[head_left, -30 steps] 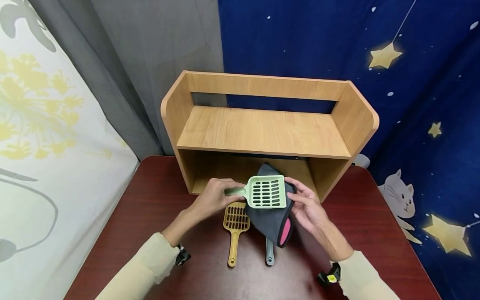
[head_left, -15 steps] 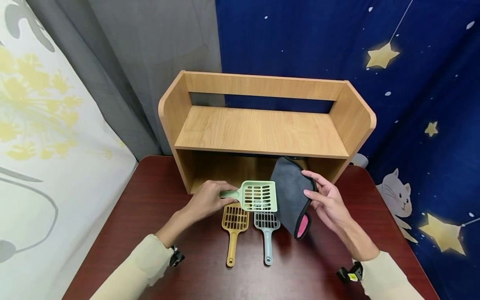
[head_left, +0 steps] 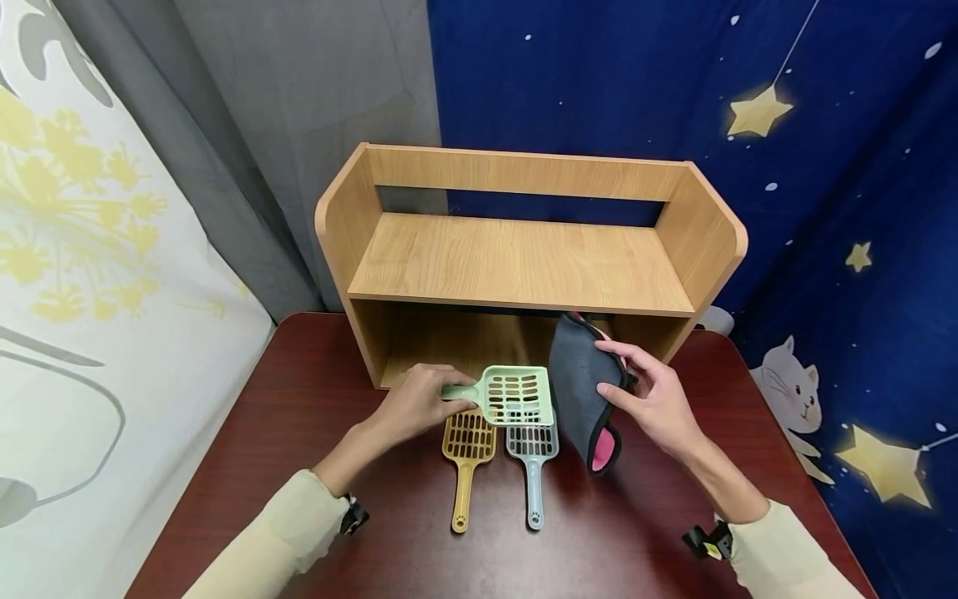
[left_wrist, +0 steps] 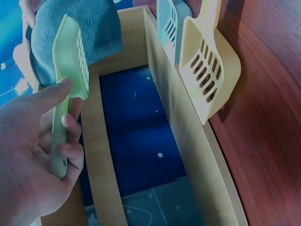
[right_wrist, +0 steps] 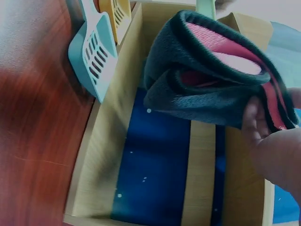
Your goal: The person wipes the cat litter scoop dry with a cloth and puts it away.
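Note:
My left hand (head_left: 421, 403) grips the handle of a pale green litter scoop (head_left: 483, 388), its slotted head pointing right above the table. In the left wrist view, thumb and fingers wrap the handle of this green scoop (left_wrist: 67, 56). My right hand (head_left: 662, 409) pinches the edge of a folded dark grey cloth (head_left: 580, 383) with black trim and a pink inner side. The right wrist view shows the folds of the cloth (right_wrist: 202, 103). Below lie a yellow litter scoop (head_left: 465, 482) and a light blue litter scoop (head_left: 535, 487); the green scoop overlaps their heads in the head view.
A two-level wooden shelf (head_left: 524, 262) stands at the back of the dark red table (head_left: 359, 532). The held cloth hangs in front of its lower right compartment. Grey and blue star-printed curtains (head_left: 599, 83) hang behind, and a white patterned fabric (head_left: 112, 374) is at the left.
My right hand has moved right with the cloth, away from the green scoop, uncovering the blue scoop. The green scoop has shifted slightly left and lower in the head view.

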Tool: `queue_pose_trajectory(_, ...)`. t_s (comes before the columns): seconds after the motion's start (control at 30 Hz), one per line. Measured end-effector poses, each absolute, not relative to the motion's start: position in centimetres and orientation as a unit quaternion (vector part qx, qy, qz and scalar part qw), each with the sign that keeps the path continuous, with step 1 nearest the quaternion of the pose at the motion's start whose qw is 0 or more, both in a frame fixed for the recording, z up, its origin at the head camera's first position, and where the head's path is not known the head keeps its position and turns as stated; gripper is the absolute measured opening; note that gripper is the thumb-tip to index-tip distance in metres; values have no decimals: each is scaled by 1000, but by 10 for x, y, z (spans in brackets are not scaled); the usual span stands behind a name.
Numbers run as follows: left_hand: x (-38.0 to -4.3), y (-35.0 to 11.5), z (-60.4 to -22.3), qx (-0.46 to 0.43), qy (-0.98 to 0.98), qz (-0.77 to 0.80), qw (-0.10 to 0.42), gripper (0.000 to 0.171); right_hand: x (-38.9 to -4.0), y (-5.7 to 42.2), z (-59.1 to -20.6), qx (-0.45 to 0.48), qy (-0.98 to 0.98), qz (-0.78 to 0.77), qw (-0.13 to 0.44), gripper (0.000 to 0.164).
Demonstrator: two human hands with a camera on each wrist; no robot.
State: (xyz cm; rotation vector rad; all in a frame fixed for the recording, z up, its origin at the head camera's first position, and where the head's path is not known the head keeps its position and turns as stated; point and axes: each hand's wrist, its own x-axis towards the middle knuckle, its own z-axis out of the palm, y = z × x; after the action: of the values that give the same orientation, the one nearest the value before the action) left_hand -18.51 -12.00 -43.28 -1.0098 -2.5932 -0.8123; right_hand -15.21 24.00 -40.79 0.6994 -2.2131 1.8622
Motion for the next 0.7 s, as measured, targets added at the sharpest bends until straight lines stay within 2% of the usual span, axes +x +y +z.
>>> queue_pose_trajectory(0.53, -180, -93, -435, -355, -886, -273, 125, 27, -157, 170, -409, 234, -860, 447, 77, 52)
queue_pose_trajectory(0.7, -178, -85, -437, -352, -892, -259, 120, 27, -158, 151, -411, 241, -858, 448, 73, 51)
